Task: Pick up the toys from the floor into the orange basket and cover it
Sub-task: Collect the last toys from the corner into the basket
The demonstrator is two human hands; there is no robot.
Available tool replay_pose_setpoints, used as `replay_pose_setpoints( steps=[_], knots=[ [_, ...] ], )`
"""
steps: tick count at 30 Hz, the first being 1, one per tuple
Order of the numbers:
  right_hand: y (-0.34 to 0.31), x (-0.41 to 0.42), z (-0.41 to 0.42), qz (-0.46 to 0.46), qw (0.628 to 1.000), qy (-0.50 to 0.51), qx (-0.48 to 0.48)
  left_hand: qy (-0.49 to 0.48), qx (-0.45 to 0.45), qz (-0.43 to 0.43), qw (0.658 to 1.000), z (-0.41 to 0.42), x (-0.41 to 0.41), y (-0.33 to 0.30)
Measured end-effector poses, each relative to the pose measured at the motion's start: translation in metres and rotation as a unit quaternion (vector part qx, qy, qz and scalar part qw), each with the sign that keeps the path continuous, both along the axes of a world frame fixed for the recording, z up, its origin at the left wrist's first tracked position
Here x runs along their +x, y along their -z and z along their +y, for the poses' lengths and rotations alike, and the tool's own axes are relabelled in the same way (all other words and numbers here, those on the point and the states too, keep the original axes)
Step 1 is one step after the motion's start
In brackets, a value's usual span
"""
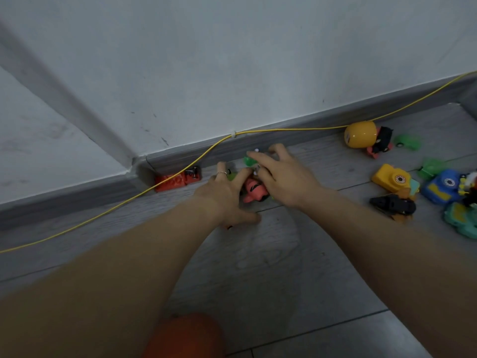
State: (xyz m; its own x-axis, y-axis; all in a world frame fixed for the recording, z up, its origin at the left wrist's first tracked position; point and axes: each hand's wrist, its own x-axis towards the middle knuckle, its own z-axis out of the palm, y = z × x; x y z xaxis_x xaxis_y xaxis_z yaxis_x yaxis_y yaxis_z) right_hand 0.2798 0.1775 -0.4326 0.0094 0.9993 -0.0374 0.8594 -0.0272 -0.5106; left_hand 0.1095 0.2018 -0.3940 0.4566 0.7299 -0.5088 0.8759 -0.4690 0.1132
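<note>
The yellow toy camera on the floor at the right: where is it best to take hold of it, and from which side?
Probably grip the yellow toy camera across its boxy body, from above. Its round lens faces up toward the viewer, the flat sides look free, and other toys crowd its right and lower edges, so coming from the left or top seems clearest. Both hands are busy elsewhere.

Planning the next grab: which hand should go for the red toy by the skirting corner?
Left, probably. The left hand is nearer the red toy, which lies to its left with bare floor between. The right hand is farther off and spread over the small green toys.
</note>
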Motion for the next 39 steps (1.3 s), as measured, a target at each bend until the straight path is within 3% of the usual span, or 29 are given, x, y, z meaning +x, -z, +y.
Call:
replay_pose_setpoints(
  steps=[7, 14, 24, 29, 34, 36, 39],
  knots=[
    [0.002, 0.009, -0.012, -0.061, 0.997, -0.013, 0.041, 0.056, 0.032, 0.057, 0.996, -0.009, 0.001, -0.007],
    [-0.003, 0.016, -0.024, -0.112, 0.993, 0.018, 0.036, 0.050, 0.052, 0.065, 0.995, -0.020, 0.009, -0.007],
    [-0.004, 0.027, -0.045, -0.088, 0.991, 0.070, 0.067, 0.080, 0.082, 0.090, 0.989, -0.026, 0.019, -0.002],
    [0.003, 0.018, -0.060, -0.125, 0.990, 0.046, 0.056, 0.052, 0.051, 0.030, 0.997, -0.022, 0.005, -0.003],
    [-0.001, 0.016, -0.063, -0.112, 0.992, 0.036, 0.051, -0.052, 0.018, -0.133, 0.990, -0.006, -0.017, -0.013],
    [-0.004, 0.015, -0.066, -0.070, 0.993, 0.060, 0.075, -0.075, -0.001, -0.145, 0.987, -0.004, -0.029, -0.023],
    [-0.009, 0.006, -0.070, -0.034, 0.992, 0.068, 0.098, -0.082, -0.011, -0.095, 0.992, -0.016, -0.044, -0.029]
  ],
)
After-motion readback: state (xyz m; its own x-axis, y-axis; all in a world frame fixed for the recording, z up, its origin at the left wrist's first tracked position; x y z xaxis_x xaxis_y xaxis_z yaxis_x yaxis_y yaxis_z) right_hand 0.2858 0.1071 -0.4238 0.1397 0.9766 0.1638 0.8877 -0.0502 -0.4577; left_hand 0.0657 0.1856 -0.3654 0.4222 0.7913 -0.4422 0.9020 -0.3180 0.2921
